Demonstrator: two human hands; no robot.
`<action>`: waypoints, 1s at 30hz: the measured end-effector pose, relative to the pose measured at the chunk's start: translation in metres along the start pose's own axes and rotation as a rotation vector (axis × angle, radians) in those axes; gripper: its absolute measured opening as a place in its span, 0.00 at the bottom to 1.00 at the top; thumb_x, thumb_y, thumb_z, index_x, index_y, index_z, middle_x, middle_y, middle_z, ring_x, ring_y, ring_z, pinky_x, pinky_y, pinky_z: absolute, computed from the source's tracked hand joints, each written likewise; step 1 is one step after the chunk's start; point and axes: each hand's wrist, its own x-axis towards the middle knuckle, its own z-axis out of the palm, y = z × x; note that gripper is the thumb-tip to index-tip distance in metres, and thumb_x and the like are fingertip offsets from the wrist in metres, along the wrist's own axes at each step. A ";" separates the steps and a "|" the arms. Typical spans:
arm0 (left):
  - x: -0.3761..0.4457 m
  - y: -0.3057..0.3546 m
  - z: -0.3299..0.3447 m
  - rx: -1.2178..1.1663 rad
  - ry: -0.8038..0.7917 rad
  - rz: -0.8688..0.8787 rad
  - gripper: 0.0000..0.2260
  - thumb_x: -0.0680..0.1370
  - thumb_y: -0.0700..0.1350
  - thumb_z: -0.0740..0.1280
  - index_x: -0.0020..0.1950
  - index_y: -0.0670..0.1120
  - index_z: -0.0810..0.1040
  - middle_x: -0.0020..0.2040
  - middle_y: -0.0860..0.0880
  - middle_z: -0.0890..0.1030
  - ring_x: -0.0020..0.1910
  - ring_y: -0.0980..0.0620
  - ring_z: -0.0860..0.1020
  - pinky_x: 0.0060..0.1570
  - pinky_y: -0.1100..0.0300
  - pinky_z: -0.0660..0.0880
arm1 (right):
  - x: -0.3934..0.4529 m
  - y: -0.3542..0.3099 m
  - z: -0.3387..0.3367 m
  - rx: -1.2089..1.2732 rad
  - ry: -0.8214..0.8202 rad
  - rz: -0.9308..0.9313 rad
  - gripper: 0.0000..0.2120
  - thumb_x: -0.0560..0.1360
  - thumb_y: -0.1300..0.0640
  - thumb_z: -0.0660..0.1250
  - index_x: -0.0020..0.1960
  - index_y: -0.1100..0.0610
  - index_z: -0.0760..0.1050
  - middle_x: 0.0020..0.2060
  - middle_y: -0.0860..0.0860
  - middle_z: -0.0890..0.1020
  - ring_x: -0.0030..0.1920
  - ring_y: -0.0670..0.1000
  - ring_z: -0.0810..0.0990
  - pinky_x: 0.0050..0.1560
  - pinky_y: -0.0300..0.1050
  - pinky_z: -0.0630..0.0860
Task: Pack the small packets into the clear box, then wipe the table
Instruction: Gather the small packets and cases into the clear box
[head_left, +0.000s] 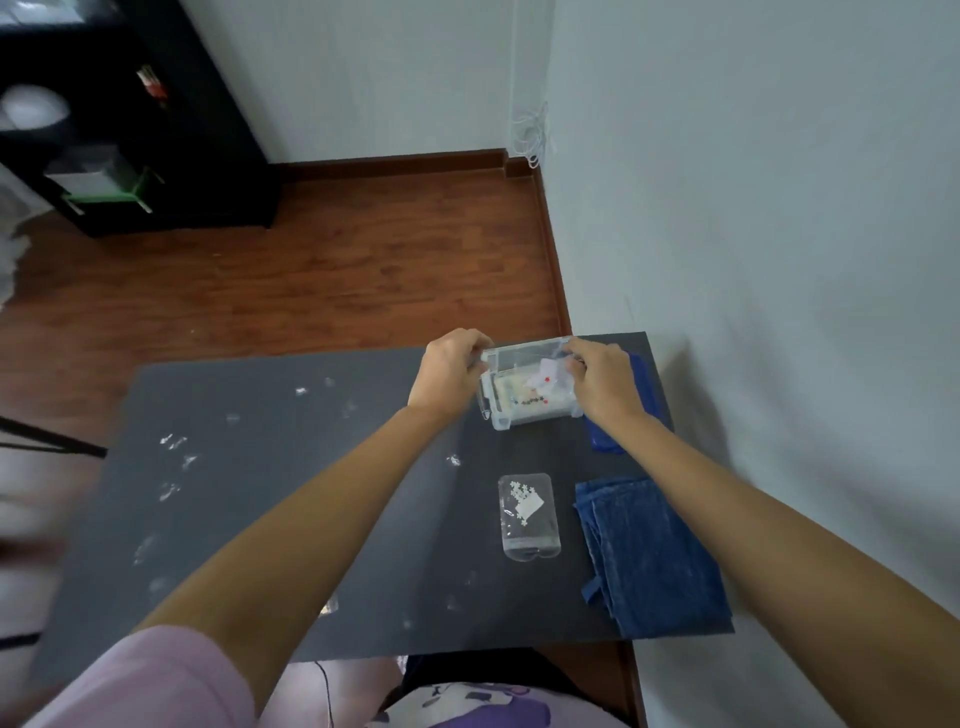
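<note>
A clear box (524, 413) stands near the far right of the dark table (291, 499), with white packets inside it. Its clear lid (524, 353) is tilted up at the back. My left hand (451, 371) grips the lid's left end and my right hand (605, 379) grips its right end. One clear packet (529, 514) with small white pieces lies flat on the table nearer to me. A folded blue cloth (652, 556) lies to the packet's right.
Pale smudges and drops (176, 457) are scattered over the left half of the table. Another blue cloth (644, 384) lies behind my right hand by the wall (779, 260). A black shelf unit (135, 119) stands on the wooden floor beyond.
</note>
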 end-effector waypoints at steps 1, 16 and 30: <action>-0.008 -0.005 -0.008 0.002 0.023 -0.010 0.10 0.73 0.33 0.69 0.54 0.39 0.80 0.49 0.43 0.82 0.49 0.46 0.80 0.51 0.56 0.76 | 0.001 -0.002 0.003 -0.025 -0.005 -0.017 0.13 0.80 0.65 0.59 0.58 0.58 0.81 0.51 0.59 0.84 0.55 0.60 0.75 0.52 0.50 0.73; -0.190 -0.157 -0.108 0.212 -0.050 -0.412 0.12 0.75 0.40 0.69 0.58 0.43 0.80 0.56 0.45 0.80 0.56 0.44 0.78 0.54 0.53 0.74 | -0.085 -0.025 0.039 -0.071 0.159 -0.069 0.12 0.77 0.64 0.67 0.60 0.63 0.78 0.54 0.61 0.75 0.57 0.62 0.73 0.57 0.55 0.74; -0.237 -0.192 -0.123 0.385 -0.296 -0.418 0.23 0.70 0.48 0.75 0.63 0.46 0.77 0.59 0.46 0.76 0.59 0.44 0.75 0.54 0.52 0.72 | -0.151 -0.038 0.103 -0.252 -0.132 0.502 0.34 0.69 0.55 0.78 0.68 0.57 0.64 0.64 0.63 0.67 0.63 0.67 0.70 0.51 0.58 0.74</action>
